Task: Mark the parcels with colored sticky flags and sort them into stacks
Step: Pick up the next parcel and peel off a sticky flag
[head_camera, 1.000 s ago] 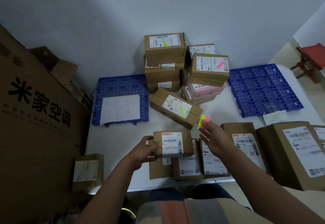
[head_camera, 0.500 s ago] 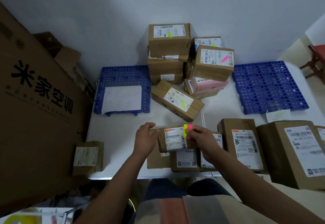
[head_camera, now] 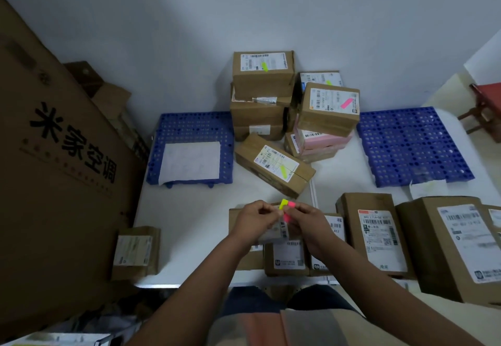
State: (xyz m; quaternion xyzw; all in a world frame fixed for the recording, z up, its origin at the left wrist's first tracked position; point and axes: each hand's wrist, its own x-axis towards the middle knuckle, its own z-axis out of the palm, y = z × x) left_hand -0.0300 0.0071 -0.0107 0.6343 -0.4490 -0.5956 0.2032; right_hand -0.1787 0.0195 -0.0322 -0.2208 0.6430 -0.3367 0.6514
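Observation:
My right hand (head_camera: 307, 221) holds a small pad of sticky flags (head_camera: 287, 208), yellow and pink. My left hand (head_camera: 256, 218) meets it from the left, fingertips pinched at the pad's yellow edge. Both hands hover over a small brown parcel (head_camera: 276, 233) that rests on a row of unflagged parcels (head_camera: 287, 257) at the table's front. Behind, a flagged parcel (head_camera: 273, 165) with a yellow flag lies tilted on the table. At the back stands a stack topped by a yellow-flagged box (head_camera: 263, 70), and beside it a stack topped by a pink-flagged box (head_camera: 329, 105).
Two blue perforated trays, the left one (head_camera: 189, 126) holding a white sheet and the right one (head_camera: 412, 142), lie on the white table (head_camera: 189, 210). Larger parcels (head_camera: 376, 231) stand at the front right. A huge carton (head_camera: 54, 155) blocks the left side; a red stool (head_camera: 488, 107) stands far right.
My left hand let go of the small parcel and came up to the flag pad in my right hand. The parcel now rests on the row below.

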